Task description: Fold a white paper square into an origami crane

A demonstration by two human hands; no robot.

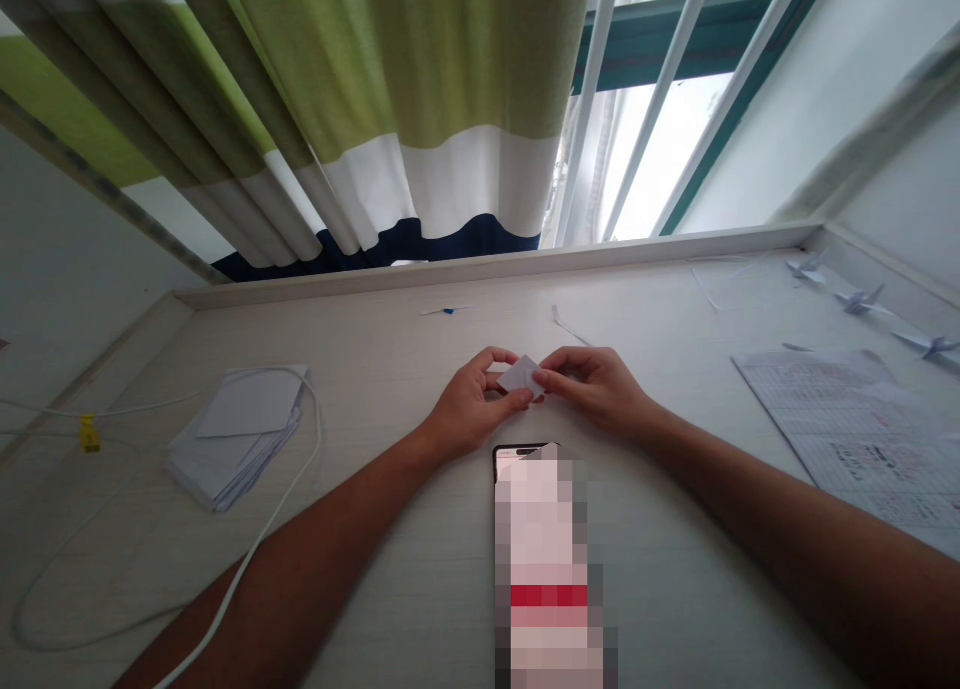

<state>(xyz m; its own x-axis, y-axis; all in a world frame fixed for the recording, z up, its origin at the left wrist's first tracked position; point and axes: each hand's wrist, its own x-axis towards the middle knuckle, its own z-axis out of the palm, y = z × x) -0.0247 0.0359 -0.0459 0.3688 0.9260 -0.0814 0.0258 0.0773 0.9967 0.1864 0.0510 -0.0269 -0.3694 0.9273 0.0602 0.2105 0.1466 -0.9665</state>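
Between nearly closed left fingers (511, 402) and right fingers (559, 380), folded paper (520, 372).

Both arms (330, 534) (780, 504) angle inward, fingers (561, 382) pinching close together

A room, apparently in a home. A green-and-white banded curtain (465, 59) and barred window (637, 54) back a pale tabletop (375, 369).
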